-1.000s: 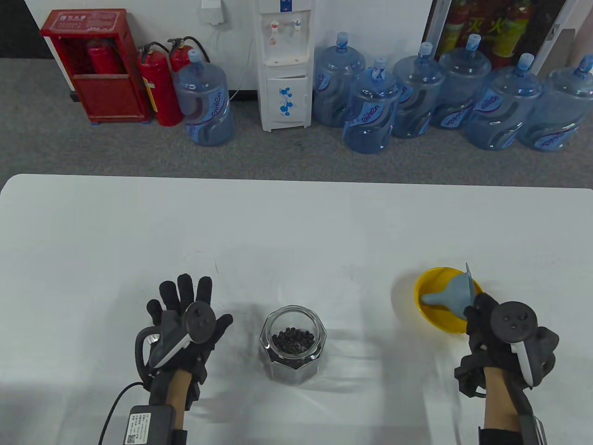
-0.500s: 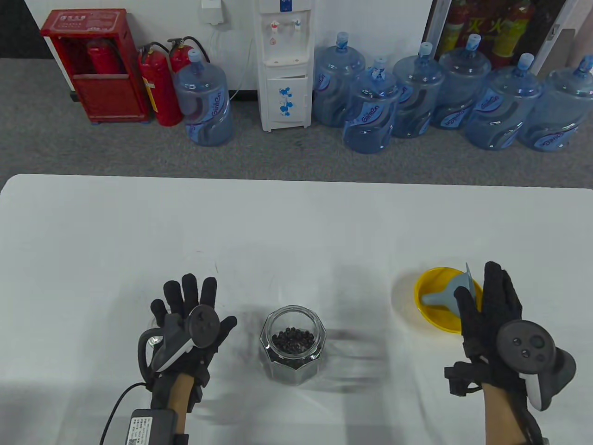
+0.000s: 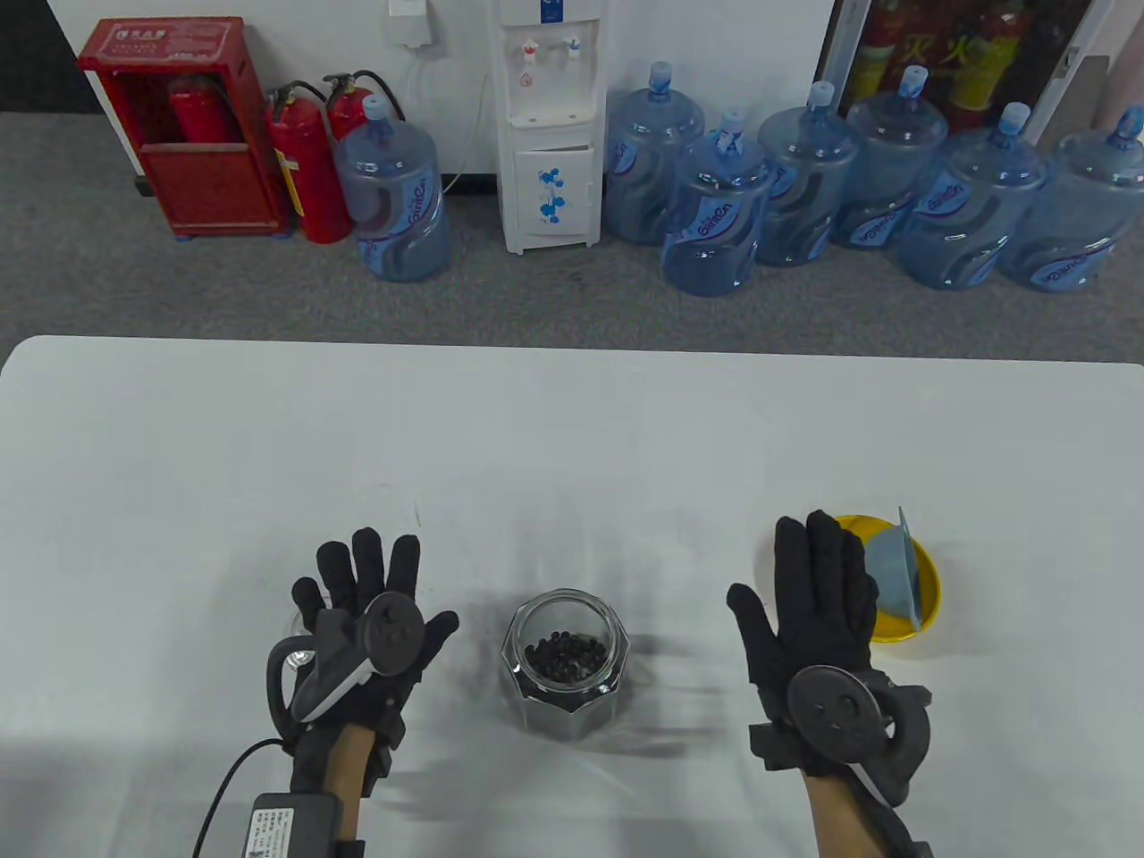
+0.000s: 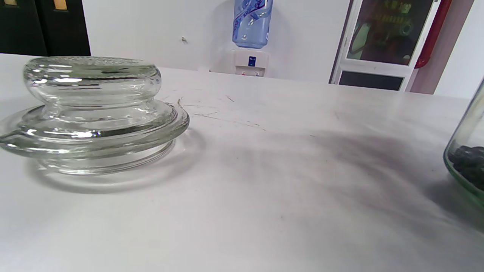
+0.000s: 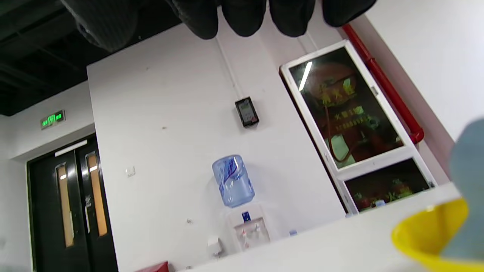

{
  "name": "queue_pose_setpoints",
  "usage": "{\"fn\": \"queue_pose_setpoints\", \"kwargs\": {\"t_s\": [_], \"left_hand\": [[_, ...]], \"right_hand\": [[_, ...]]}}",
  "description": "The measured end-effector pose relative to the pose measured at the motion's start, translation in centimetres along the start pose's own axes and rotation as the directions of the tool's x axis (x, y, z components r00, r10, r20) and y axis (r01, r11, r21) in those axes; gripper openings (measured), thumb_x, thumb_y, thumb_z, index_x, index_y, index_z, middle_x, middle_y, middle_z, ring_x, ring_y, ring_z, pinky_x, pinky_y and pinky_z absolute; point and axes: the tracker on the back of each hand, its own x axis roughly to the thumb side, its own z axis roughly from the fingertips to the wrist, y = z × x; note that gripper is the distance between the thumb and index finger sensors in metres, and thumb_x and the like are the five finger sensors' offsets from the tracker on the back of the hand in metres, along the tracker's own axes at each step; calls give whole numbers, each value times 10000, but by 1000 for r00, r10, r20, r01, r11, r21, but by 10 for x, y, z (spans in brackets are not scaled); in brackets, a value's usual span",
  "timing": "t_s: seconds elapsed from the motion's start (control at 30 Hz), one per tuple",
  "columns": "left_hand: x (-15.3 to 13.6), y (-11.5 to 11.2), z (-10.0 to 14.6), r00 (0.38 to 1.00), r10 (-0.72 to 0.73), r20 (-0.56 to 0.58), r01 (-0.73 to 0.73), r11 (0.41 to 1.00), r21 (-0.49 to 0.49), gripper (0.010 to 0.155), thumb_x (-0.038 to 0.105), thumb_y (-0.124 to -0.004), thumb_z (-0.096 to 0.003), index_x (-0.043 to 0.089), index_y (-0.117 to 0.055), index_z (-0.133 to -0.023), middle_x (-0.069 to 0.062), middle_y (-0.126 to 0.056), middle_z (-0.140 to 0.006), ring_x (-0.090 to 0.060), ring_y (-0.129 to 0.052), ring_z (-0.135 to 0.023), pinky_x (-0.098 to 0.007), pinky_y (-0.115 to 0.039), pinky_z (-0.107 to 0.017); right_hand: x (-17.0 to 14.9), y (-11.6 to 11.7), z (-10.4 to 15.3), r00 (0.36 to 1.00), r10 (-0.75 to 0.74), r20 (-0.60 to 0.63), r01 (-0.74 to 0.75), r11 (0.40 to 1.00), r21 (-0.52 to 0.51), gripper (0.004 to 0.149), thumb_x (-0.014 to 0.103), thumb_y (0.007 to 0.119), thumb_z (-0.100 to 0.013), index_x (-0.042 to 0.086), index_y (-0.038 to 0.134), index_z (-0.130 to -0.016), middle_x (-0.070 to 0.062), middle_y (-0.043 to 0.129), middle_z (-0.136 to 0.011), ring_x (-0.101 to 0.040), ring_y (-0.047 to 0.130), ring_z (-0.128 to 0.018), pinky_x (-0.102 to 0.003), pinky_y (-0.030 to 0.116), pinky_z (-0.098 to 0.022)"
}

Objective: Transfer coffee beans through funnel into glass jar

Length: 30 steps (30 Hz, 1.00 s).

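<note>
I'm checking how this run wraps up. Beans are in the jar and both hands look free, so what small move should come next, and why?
Probably the left hand closes on the glass lid lying beneath it, to cap the jar. The jar stands open with coffee beans inside, the funnel lies in the yellow bowl, and the right hand hovers spread, holding nothing.

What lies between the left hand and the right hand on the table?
The glass jar, lidless with coffee beans inside, stands between the left hand and right hand; the table view shows it.
</note>
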Motion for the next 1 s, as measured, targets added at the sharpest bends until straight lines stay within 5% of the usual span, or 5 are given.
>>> {"fn": "queue_pose_setpoints", "kwargs": {"t_s": [0.2,0.6,1.0], "left_hand": [[-3,4,3,1000,8,-28,-4,990,138,793,672,-484,-534,333,-124,-1155,-132,-65,-1215,-477,-63,-1112,-674,-135,-716],[-14,16,5,994,1,-113,12,993,115,770,657,-527,-540,323,-263,-1181,-121,-198,-1246,-479,-180,-1152,-690,-188,-733],[-68,29,2,945,-214,-246,169,967,-189,822,667,-587,-519,328,-233,-1179,-127,-306,-1264,-478,-329,-1189,-705,-342,-782]], "right_hand": [[-7,24,3,998,55,-5,-54,993,108,756,619,574,-646,224,339,-1247,-156,277,-1288,-467,359,-1147,-669,406,-778],[-18,45,6,991,128,-37,-114,961,252,779,637,560,-644,231,289,-1251,-163,233,-1290,-497,322,-1143,-702,390,-762],[-19,43,5,995,90,-46,-75,963,257,791,635,567,-647,216,281,-1253,-179,202,-1286,-504,305,-1140,-705,393,-763]]}}
